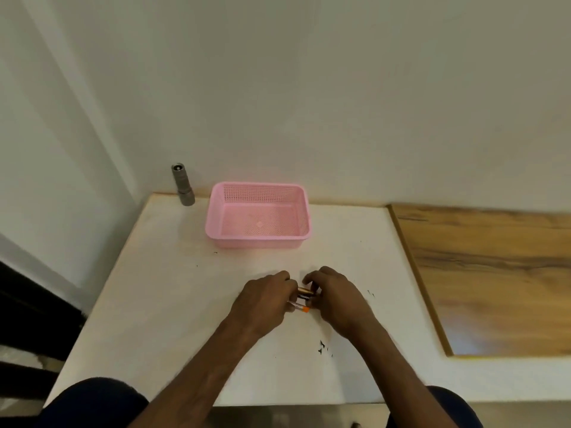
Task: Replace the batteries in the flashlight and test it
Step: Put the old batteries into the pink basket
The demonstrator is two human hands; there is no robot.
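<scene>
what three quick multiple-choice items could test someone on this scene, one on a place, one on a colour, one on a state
1. Where is the flashlight?
A. standing left of the basket, by the wall
B. lying in the basket
C. on the floor

2. What colour is the basket?
A. blue
B. green
C. pink

3. What are the left hand and right hand doing?
A. resting flat and apart
B. both gripping the batteries between them
C. lifting the basket

Answers:
1 A, it stands upright at the far left corner of the table.
2 C, its mesh walls and floor are pink.
3 B, the fingers of both curl round the batteries' ends.
</scene>
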